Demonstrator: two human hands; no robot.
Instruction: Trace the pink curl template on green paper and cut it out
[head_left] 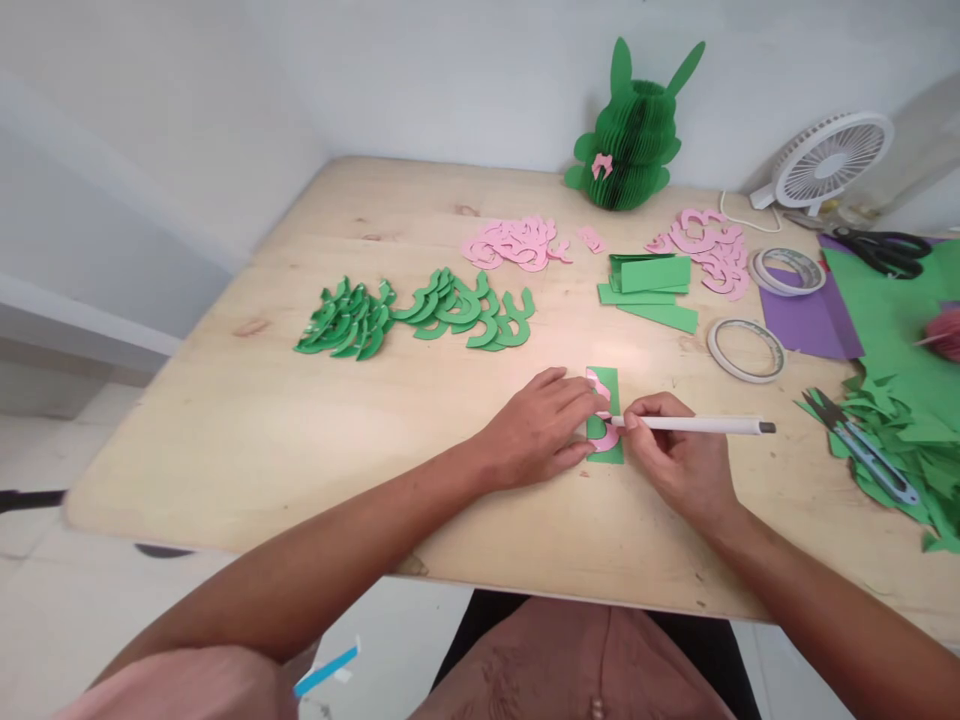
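Pinching the white pen (705, 425) between thumb and fingers, our right hand (679, 455) is closed on it, holding its tip at the edge of the curved pink cutout (607, 438), probably to follow that outline. Our left hand (544, 430) lies flat and grips nothing; its fingertips rest on the pink cutout, partly hiding it, which seems meant to stop it sliding. Beneath it, the green strip (613, 388) lies just left of the pen grip, between our hands, its long side running away from us. Straight beyond the grip, the spare green strips (654, 278) sit near, likely for easy reach. Beyond our left hand and further left are curved green cutouts (499, 325), apparently grouped apart from the pink pile (517, 245) behind them. Right of the pen, the snips (876, 462) lie on green scraps (919, 465), seemingly aside so the pen has room.
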